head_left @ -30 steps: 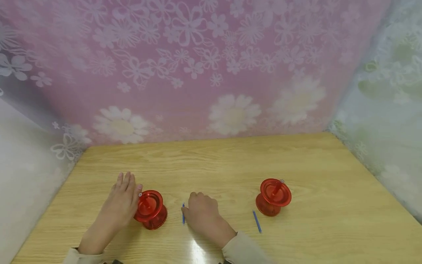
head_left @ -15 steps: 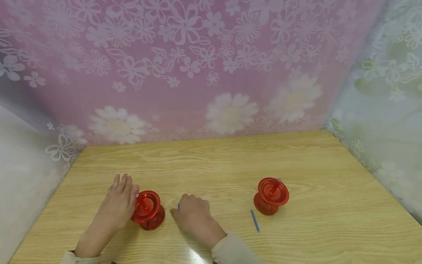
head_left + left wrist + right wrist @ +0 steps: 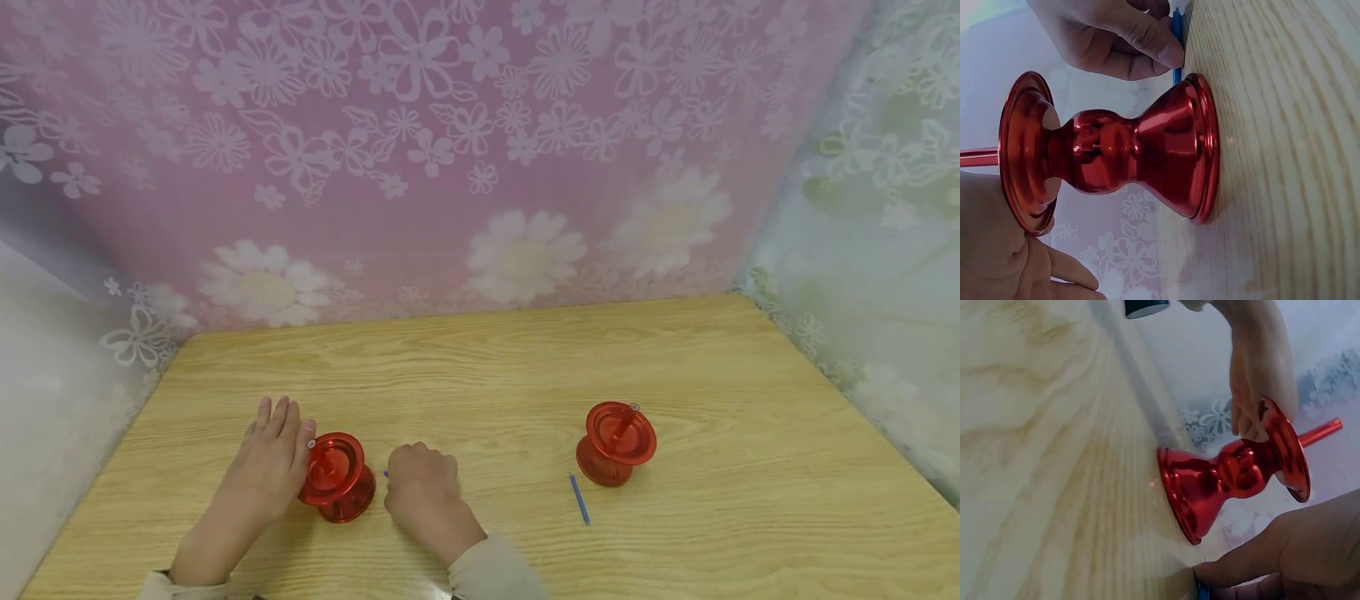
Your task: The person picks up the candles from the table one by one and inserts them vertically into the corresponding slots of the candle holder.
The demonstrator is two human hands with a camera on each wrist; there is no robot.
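Note:
A red metallic candlestick (image 3: 333,471), with a flared base, a dish and a thin red tube rising from it, stands upright on the wooden table. Along its left side lies my left hand (image 3: 270,467), fingers straight and held together, thumb at the dish rim; it does not grip. My right hand (image 3: 426,492) is just right of the candlestick, fingers curled. Between thumb and fingers it pinches a thin blue candle (image 3: 1177,37) low at the tabletop, seen in the left wrist view. Most of that candle is hidden by the hand in the head view.
A second red candlestick (image 3: 617,443) stands further right on the table (image 3: 480,367). Another thin blue candle (image 3: 579,500) lies in front of it. Flowered pink fabric (image 3: 420,167) rises behind the table, with pale sheets at both sides.
My right hand has moved left towards the nearer candlestick and closed on the blue candle, which lay beside its thumb earlier. My left hand keeps its place by the candlestick.

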